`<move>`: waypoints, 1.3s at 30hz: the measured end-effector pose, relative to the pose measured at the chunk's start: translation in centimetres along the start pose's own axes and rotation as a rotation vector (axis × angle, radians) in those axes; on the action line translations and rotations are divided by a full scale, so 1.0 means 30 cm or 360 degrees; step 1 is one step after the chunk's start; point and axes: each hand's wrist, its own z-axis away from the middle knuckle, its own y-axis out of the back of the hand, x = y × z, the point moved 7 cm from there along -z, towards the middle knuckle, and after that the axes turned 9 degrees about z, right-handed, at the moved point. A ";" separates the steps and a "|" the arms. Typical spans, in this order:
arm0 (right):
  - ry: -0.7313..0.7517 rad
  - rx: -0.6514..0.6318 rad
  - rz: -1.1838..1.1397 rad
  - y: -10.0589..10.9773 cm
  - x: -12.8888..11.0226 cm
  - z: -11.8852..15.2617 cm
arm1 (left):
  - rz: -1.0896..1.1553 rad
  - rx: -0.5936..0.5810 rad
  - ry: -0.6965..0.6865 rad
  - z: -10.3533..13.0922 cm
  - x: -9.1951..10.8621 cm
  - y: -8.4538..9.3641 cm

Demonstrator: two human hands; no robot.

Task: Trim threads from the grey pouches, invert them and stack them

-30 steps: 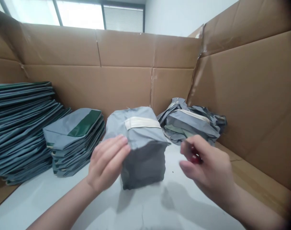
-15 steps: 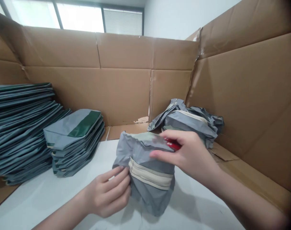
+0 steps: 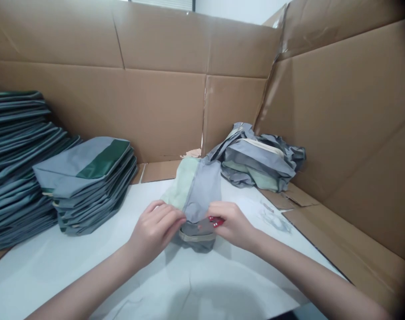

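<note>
A grey fabric piece [image 3: 204, 189] with a pale green panel and a cream strip low down hangs over the white table in the middle. My left hand [image 3: 159, 224] pinches its left edge, fingers closed. On its right side my right hand [image 3: 231, 222] is closed around a small red tool [image 3: 216, 221], with the fingertips at the fabric's edge. Most of the tool is hidden in the palm, so its kind cannot be told.
Folded grey-green pieces form a tall stack [image 3: 16, 169] at far left and a shorter stack [image 3: 92, 186] beside it. A crumpled fabric pile [image 3: 259, 155] lies at the back right. Cardboard walls [image 3: 162, 106] stand behind and to the right. Loose threads [image 3: 275, 218] lie on the right.
The fabric has turned, showing its pale green panel, and its cream strip now sits lower. My hands have come level on either side of it. The view has tilted down.
</note>
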 end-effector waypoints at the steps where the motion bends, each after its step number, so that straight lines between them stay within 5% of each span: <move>1: -0.0098 -0.0043 0.0035 -0.001 0.011 0.004 | 0.0028 -0.0031 0.0051 0.007 -0.007 -0.008; 5: -0.0499 -0.0339 0.0263 0.014 0.027 0.021 | 0.0272 -0.0223 0.0590 0.023 -0.068 -0.022; 10: -0.0495 -0.0627 0.0551 0.018 -0.040 -0.025 | 0.0547 -0.0192 0.0885 0.005 -0.098 0.003; 20: -0.0416 -0.0665 0.0346 -0.047 -0.057 -0.091 | 0.0408 -0.0014 0.0753 -0.008 -0.087 0.029; 22: -0.0461 -0.0617 0.0303 -0.024 -0.044 -0.068 | 0.0367 0.0050 0.0589 -0.005 -0.059 0.060; 26: -0.0631 -0.0524 0.0325 0.045 -0.025 0.000 | 0.0399 -0.0219 0.0022 0.016 0.030 0.067; 30: -0.0573 -0.0586 0.0500 0.038 -0.055 0.035 | 0.0136 -0.0173 0.0154 0.029 -0.011 0.047; 39: -0.0361 -0.0619 0.0733 -0.035 -0.101 -0.007 | 0.0225 -0.0259 0.0258 0.031 -0.020 -0.005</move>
